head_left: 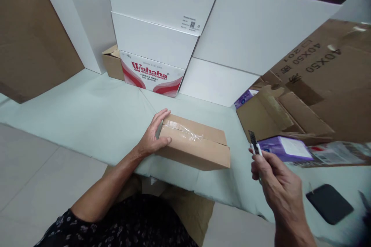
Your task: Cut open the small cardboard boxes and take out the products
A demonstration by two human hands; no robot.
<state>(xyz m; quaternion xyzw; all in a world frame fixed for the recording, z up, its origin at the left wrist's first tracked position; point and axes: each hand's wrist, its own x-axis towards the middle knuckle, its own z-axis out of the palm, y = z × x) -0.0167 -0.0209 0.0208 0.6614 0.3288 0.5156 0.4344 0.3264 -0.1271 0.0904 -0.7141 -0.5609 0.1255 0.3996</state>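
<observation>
A small brown cardboard box (194, 142) lies at the centre of the frame on a pale green sheet (87, 119) spread over the floor. Its top flaps are closed, and a strip of clear tape (183, 128) runs wrinkled along the seam. The left hand (153, 135) rests on the box's left end, palm against the side and fingers spread over the top edge, touching the tape's near end; it presses flat on the box rather than closing round it.

To the lower right of the box, well apart from it, the right hand (275, 183) is raised with its fingers curled shut around a utility knife (254, 144). The knife's white handle shows above the fingers and its dark segmented blade points up and slightly left.

Just behind the knife, at the right of the frame, a purple packet (285, 148) lies against an opened brown carton (307, 96) marked 40X50. A dark flat pad (329, 203) sits on the sheet in the lower right corner.

Across the upper part of the frame stand large white cartons (252, 27), stacked and leaning together. In front of them, upper centre, is a white box printed with red "Wahaha" lettering (150, 73), with a small brown box (112, 61) just beside it on the left. A big brown cardboard sheet (31, 38) fills the upper left. Grey floor tiles (29, 177) show in the lower left, and a dark patterned sleeve (116, 224) along the bottom edge.
</observation>
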